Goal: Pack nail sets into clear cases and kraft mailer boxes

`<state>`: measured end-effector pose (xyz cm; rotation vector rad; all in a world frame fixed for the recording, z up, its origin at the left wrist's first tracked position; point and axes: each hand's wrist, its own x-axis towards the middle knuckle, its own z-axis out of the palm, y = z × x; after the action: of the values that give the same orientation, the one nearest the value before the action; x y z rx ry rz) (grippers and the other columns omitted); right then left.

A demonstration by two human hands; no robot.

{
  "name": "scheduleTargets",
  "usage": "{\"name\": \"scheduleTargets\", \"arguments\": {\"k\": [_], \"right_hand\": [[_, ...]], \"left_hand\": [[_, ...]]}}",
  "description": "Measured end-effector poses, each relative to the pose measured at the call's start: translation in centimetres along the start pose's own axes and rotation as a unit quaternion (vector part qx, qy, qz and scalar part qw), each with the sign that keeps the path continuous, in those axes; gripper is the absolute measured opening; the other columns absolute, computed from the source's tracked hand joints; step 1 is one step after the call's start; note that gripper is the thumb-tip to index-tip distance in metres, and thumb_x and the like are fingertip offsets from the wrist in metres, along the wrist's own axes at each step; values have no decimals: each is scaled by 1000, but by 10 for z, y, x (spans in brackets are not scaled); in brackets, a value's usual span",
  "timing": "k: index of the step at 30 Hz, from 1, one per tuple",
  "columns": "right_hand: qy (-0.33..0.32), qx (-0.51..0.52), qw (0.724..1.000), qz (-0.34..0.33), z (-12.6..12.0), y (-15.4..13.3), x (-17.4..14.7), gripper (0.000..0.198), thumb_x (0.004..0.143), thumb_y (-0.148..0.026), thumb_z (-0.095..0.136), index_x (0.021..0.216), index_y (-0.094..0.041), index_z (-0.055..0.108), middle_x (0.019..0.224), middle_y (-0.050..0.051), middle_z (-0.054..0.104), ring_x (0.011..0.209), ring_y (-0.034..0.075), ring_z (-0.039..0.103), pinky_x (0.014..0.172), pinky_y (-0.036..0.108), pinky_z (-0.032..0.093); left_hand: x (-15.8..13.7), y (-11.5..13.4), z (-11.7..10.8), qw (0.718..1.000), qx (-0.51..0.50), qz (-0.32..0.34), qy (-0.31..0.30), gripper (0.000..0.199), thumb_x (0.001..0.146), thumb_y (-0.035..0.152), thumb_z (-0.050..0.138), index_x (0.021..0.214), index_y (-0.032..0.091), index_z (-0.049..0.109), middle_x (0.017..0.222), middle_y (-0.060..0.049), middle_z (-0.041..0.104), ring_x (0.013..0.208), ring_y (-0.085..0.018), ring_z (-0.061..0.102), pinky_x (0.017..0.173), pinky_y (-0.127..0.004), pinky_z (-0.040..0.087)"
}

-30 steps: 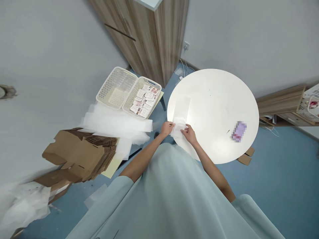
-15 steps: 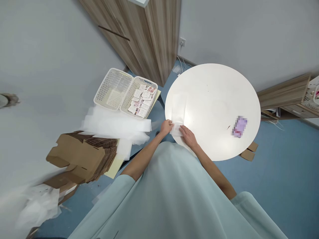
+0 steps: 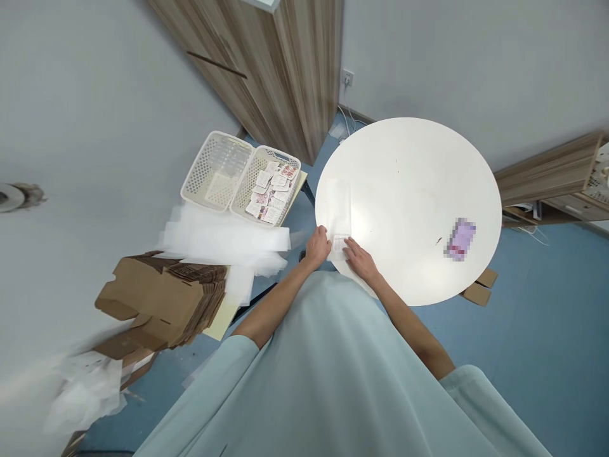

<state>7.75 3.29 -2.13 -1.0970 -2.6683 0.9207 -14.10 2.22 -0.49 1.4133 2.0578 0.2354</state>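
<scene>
A thin translucent white wrapping sheet (image 3: 339, 204) lies lengthwise along the left side of the round white table (image 3: 409, 171). At its near end, close to the table edge, is a small flat clear-looking bundle (image 3: 339, 244); what is inside cannot be made out. My left hand (image 3: 318, 247) is closed at the left edge of the sheet, fingers curled in. From the right, my right hand (image 3: 360, 259) grips the bundle's side, its fingertips pressed on the sheet.
Left of the table are a white basket of printed packets (image 3: 271, 193), another basket with clear containers (image 3: 216, 168), a pile of white sheets (image 3: 223, 235) and stacked flat cardboard boxes (image 3: 157, 292). A blurred purple object (image 3: 460, 240) lies on the table's right side.
My left hand has turned slightly and curled more at the sheet's edge. My right hand stays on the bundle, its fingers barely shifted. The view has moved a little.
</scene>
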Motion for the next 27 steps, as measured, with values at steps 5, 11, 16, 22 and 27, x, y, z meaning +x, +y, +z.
{"name": "scheduleTargets", "arguments": {"k": [5, 11, 16, 22, 27], "right_hand": [[-20, 47, 998, 38, -6, -4, 3, 33, 103, -18, 45, 125, -23, 68, 165, 7, 50, 161, 23, 34, 122, 52, 49], [-31, 64, 997, 28, -14, -1, 6, 32, 106, -24, 40, 125, -21, 66, 163, 11, 51, 160, 26, 36, 122, 54, 48], [-11, 93, 994, 55, -25, -6, 12, 39, 108, -30, 34, 140, -21, 54, 157, 13, 57, 154, 28, 46, 109, 52, 58], [49, 184, 969, 156, -38, -7, 42, 34, 110, -51, 37, 128, -25, 49, 139, 13, 70, 104, 29, 76, 89, 46, 61], [96, 221, 949, 206, -39, 5, 68, 40, 104, -60, 48, 121, -25, 51, 124, 13, 75, 110, 29, 74, 92, 44, 59]], "left_hand": [[-4, -5, 3, 971, 0, 239, -5, 58, 92, 0, 45, 145, 20, 56, 160, -16, 51, 151, -29, 46, 124, -48, 38], [-15, -17, 11, 967, -20, 244, -74, 58, 92, 2, 42, 147, 16, 57, 164, -14, 48, 151, -25, 47, 125, -41, 40], [-14, -25, 1, 967, -128, 205, -83, 68, 88, 5, 47, 153, 21, 55, 168, -7, 45, 148, -23, 51, 122, -35, 44], [0, -21, -6, 973, -186, 125, -63, 55, 91, 25, 69, 145, 18, 62, 147, -13, 65, 133, -30, 62, 114, -42, 49], [9, -7, -4, 979, -200, 30, -10, 32, 103, 41, 56, 104, 16, 75, 99, -11, 77, 92, -26, 70, 86, -34, 53]]}}
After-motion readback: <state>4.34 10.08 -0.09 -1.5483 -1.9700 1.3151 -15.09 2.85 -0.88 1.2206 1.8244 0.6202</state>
